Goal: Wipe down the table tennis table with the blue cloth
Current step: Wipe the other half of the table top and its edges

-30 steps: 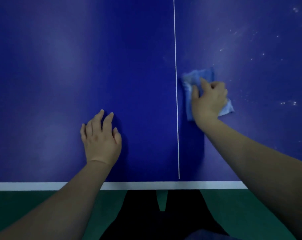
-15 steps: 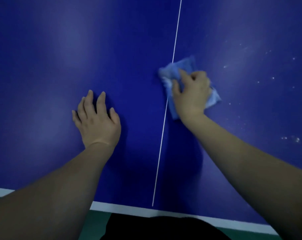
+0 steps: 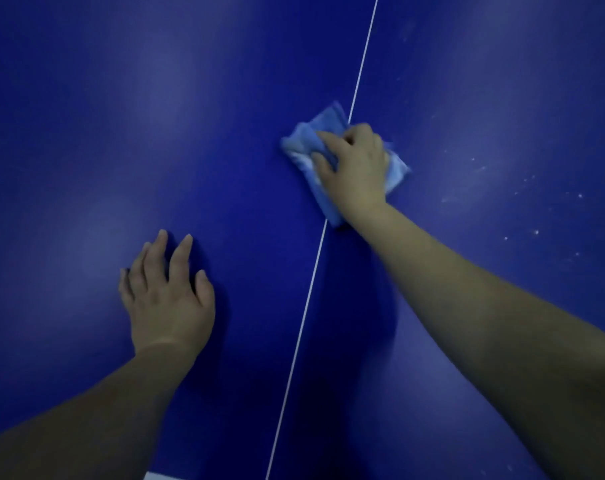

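Note:
The dark blue table tennis table (image 3: pixel 155 133) fills the view, with a thin white centre line (image 3: pixel 360 74) running up it. A folded light blue cloth (image 3: pixel 306 140) lies across that line. My right hand (image 3: pixel 358 168) presses down on the cloth, fingers curled over its top and thumb against its left part. My left hand (image 3: pixel 167 299) rests flat on the table to the lower left, fingers spread, holding nothing.
White specks and smears (image 3: pixel 533 192) dot the table surface to the right of the cloth. A sliver of the table's white near edge (image 3: pixel 155 476) shows at the bottom.
My right hand has slid the cloth leftward from the right half onto the centre line. The view has tilted and moved in over the table; my left hand stays planted.

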### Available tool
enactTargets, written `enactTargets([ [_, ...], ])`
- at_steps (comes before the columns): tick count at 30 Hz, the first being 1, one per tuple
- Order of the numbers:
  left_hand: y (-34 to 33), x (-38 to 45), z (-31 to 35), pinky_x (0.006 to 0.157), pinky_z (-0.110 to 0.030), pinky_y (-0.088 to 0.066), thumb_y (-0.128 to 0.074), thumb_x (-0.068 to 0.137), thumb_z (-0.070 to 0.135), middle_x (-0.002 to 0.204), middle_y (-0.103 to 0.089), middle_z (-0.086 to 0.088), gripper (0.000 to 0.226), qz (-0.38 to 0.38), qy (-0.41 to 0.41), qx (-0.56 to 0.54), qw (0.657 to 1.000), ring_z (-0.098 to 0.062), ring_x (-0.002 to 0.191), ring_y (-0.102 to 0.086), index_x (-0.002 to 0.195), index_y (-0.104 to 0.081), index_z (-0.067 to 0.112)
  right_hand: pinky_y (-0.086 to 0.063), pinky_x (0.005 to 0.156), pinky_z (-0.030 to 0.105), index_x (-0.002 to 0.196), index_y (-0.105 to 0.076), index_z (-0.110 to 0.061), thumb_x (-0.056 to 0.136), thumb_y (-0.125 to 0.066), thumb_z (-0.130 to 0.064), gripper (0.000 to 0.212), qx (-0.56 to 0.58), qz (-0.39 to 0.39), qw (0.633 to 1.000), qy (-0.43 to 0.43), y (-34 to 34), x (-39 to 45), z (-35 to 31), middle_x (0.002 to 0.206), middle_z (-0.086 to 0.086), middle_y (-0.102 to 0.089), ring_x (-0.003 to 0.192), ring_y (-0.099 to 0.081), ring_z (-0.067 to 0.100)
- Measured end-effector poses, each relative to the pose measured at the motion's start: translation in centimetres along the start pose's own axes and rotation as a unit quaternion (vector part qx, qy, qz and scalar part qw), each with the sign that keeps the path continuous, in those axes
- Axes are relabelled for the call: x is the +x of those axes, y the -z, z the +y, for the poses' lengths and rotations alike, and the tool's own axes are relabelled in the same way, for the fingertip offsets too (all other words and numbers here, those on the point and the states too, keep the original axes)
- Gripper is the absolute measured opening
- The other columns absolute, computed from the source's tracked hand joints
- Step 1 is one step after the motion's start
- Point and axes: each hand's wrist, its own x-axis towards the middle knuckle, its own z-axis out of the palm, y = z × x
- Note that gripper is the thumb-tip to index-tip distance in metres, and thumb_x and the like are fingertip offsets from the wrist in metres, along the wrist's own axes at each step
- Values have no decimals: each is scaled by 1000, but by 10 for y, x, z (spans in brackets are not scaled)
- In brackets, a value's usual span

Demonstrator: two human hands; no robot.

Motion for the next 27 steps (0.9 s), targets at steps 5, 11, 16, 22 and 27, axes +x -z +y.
enactTargets([
  [5,1,0,-1,119,-55,-11,-30,91,39,156,-22,-4,56,-2,5,5,1000,-27,142,-16,145,-35,24,-40,93,39,123,-61,-29,90,-47,-48,40,-63,4,996,-64,16,98,52,125,10,-49,113,-49,31],
  [11,6,0,1,119,-54,-9,-29,92,38,157,-21,-4,57,-17,8,7,1000,-26,145,-15,146,-35,22,-34,87,39,121,-61,-32,90,-51,-44,35,-28,92,970,-222,4,12,26,120,7,-50,108,-47,30],
  [16,7,0,2,119,-55,-10,-30,92,37,156,-22,-4,56,-12,8,-1,1000,-27,144,-17,145,-36,22,-39,85,38,121,-63,-28,91,-51,-44,37,-51,-28,996,70,12,31,25,117,10,-53,105,-49,31],
  [22,6,-1,2,119,-53,-8,-34,94,35,156,-23,-5,52,-6,2,-8,1000,-28,142,-17,145,-35,24,-37,89,39,120,-63,-30,89,-48,-45,38,-40,145,941,-304,33,-11,84,117,8,-51,106,-50,30],
  [27,3,-1,0,119,-55,-10,-45,97,27,156,-21,-4,49,-4,5,-8,1000,-28,143,-17,145,-35,24,-40,73,39,109,-70,-25,85,-60,-36,28,-10,64,995,-74,12,-77,16,98,9,-57,87,-52,30],
])
